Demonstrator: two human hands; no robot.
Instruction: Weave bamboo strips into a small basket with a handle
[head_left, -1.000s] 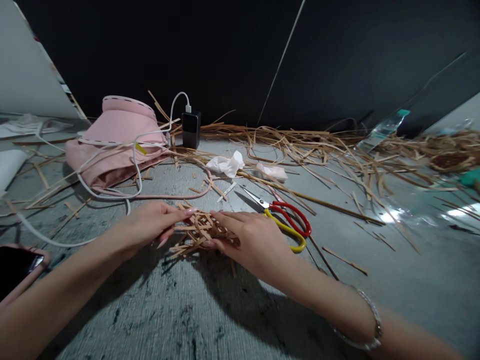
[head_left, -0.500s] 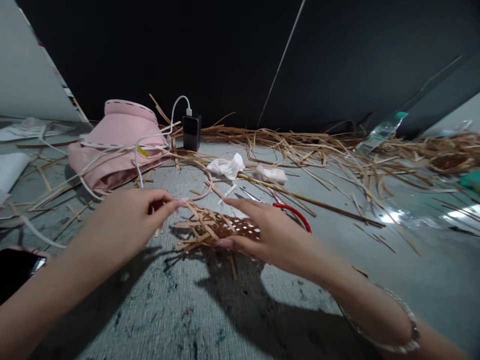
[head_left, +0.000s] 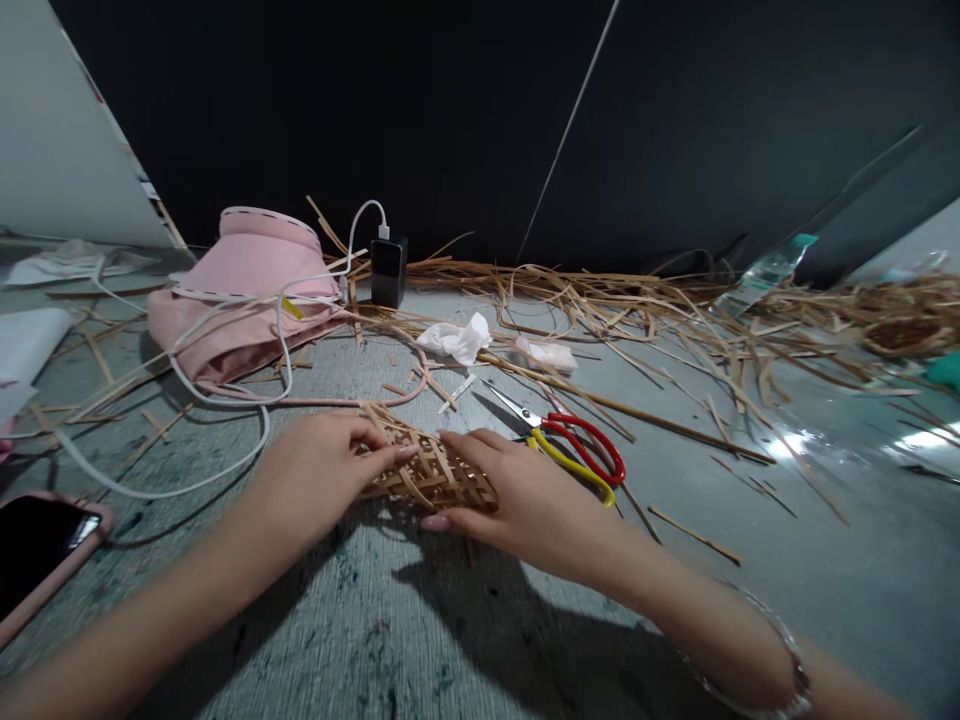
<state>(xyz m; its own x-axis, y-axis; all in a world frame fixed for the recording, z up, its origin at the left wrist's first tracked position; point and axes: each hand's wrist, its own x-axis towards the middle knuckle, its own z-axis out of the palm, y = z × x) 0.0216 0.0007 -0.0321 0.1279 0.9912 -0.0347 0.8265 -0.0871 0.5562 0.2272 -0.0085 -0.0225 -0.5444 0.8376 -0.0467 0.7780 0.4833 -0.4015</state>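
A small open-weave piece of flat tan strips (head_left: 431, 470), perhaps bamboo or rattan, lies between my hands just above the grey table. My left hand (head_left: 319, 465) is closed at its left end, with thumb and index finger pinching the strips there. From the right, my right hand (head_left: 536, 500) grips the piece, fingers over the far edge and thumb along the near one. That palm hides the weave's right end. Just beyond my right hand, scissors (head_left: 531, 418) with one red and one yellow handle rest on the table.
A pink visor hat (head_left: 259, 258), a black power bank (head_left: 388, 275) and its white cable (head_left: 161, 494) are at the left. A phone (head_left: 45, 555) lies near the left edge. Crumpled tissue (head_left: 459, 340), loose strips (head_left: 600, 300) and a plastic bottle (head_left: 769, 275) line the back.
My left hand has moved right, onto the weave's left part. My right hand has shifted slightly down, so the scissors show more fully. The weave's visible face has turned.
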